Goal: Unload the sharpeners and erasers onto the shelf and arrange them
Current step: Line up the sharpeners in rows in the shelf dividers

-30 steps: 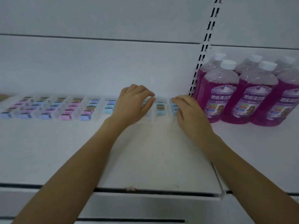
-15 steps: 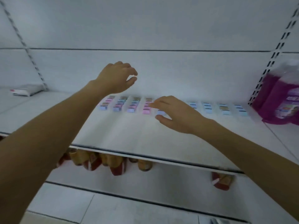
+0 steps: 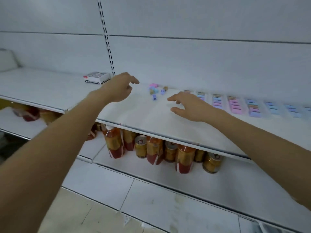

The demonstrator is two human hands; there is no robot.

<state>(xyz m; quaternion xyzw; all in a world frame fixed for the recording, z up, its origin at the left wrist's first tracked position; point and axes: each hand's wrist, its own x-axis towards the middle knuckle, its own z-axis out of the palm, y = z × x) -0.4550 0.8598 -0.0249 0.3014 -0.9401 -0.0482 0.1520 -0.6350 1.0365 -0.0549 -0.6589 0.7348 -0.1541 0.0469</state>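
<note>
Head view: left hand (image 3: 119, 90) and right hand (image 3: 188, 105) hover spread, empty, over the shelf (image 3: 143, 118); loose sharpeners (image 3: 155, 90) at twelve o'clock.

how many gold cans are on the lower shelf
3 show plainly on the lower shelf, among the bottles: left can, middle can, right can. A gold shape left of the right can may be a fourth; others may be hidden.
</note>
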